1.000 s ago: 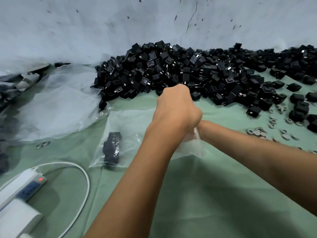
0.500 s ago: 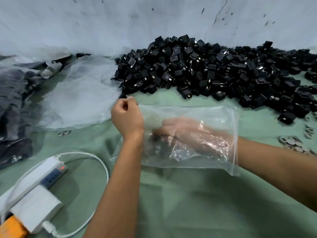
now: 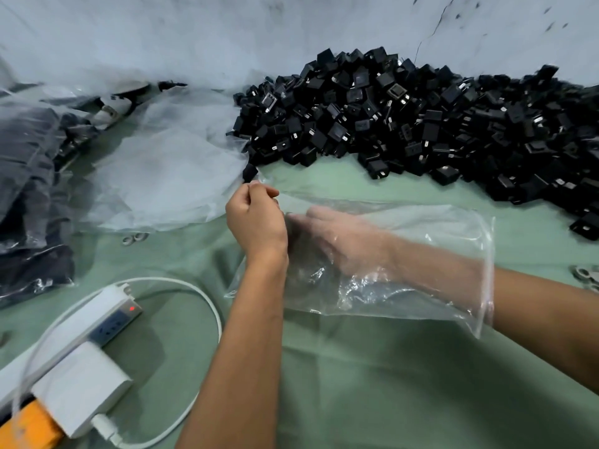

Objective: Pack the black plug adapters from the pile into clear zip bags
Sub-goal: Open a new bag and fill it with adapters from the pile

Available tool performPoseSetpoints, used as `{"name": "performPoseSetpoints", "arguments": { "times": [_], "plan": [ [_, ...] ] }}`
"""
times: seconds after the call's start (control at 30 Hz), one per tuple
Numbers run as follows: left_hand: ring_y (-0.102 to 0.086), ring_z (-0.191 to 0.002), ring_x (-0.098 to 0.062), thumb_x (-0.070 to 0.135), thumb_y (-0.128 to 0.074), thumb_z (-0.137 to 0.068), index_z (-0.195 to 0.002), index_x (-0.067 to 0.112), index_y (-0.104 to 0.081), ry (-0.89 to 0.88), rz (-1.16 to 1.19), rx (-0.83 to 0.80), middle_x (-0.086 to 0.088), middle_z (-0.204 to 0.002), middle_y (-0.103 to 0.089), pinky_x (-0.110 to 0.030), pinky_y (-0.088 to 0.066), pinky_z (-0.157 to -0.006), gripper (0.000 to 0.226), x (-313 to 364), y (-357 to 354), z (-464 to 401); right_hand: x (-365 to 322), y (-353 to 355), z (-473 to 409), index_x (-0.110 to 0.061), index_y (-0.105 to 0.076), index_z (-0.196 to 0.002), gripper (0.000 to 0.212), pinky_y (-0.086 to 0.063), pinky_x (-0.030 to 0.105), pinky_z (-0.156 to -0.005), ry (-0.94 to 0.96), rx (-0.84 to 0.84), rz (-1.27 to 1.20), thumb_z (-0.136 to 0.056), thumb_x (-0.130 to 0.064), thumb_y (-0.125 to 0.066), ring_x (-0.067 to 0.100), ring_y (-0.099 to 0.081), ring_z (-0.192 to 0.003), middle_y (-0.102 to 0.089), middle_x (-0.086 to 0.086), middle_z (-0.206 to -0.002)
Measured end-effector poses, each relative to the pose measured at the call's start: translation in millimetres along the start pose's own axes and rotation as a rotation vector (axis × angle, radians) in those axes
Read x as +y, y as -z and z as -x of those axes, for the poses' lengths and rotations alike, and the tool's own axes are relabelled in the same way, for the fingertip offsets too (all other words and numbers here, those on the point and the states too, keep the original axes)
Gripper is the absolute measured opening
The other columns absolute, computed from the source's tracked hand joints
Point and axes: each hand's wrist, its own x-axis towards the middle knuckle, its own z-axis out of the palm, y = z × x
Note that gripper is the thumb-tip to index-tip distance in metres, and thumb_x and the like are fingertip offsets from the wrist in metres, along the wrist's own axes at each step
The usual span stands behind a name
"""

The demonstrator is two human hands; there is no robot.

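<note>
left hand [image 3: 256, 222] pinches the closed end of a clear zip bag [image 3: 421, 280] lying on green cloth [image 3: 372, 384]; right hand [image 3: 337, 238] reaches inside it, fingers extended and together; pile of black plug adapters [image 3: 421, 118] lies beyond, against the wall

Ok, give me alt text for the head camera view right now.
A person's right hand is pushed deep inside a clear zip bag on a green cloth, while the left hand pinches the bag's far corner. A pile of black plug adapters lies behind.
</note>
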Motion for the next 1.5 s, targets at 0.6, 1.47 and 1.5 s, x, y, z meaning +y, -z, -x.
{"name": "performPoseSetpoints", "arguments": {
  "times": [0.6, 1.47, 1.5],
  "plan": [
    [-0.048, -0.056, -0.009, 0.017, -0.057, -0.093, -0.072, 0.005, -0.063, -0.268, -0.528, -0.113, 0.0, -0.062, -0.059, -0.017, -0.038, -0.052, 0.024, -5, -4, 6, 8, -6, 8, -0.02, -0.051, -0.147, 0.06, -0.048, 0.035, -0.112, -0.098, 0.017, -0.16, -0.091, 0.001, -0.044, 0.011, -0.055, -0.128, -0.056, -0.004, -0.144],
    [-0.061, -0.084, -0.029, 0.045, -0.069, -0.079, -0.085, 0.02, -0.052, -0.483, -1.275, -0.757, 0.0, -0.086, -0.061, -0.028, -0.037, -0.055, 0.031, 26, -116, 161, 105, 85, 202, 0.0, -0.062, -0.108, 0.02, -0.045, 0.044, -0.09, -1.235, 0.121, 0.386, -0.092, 0.006, -0.053, 0.043, -0.048, -0.12, -0.046, 0.025, -0.13],
    [-0.061, -0.08, -0.029, 0.035, -0.07, -0.077, -0.08, 0.018, -0.049, -0.483, -1.307, -0.78, -0.001, -0.081, -0.058, -0.026, -0.032, -0.05, 0.027, 26, -116, 163, 103, 86, 202, -0.001, -0.066, -0.112, 0.021, -0.047, 0.042, -0.093, -1.151, 0.13, 0.375, -0.092, 0.001, -0.057, 0.042, -0.053, -0.117, -0.054, 0.023, -0.126]
  ]
}}
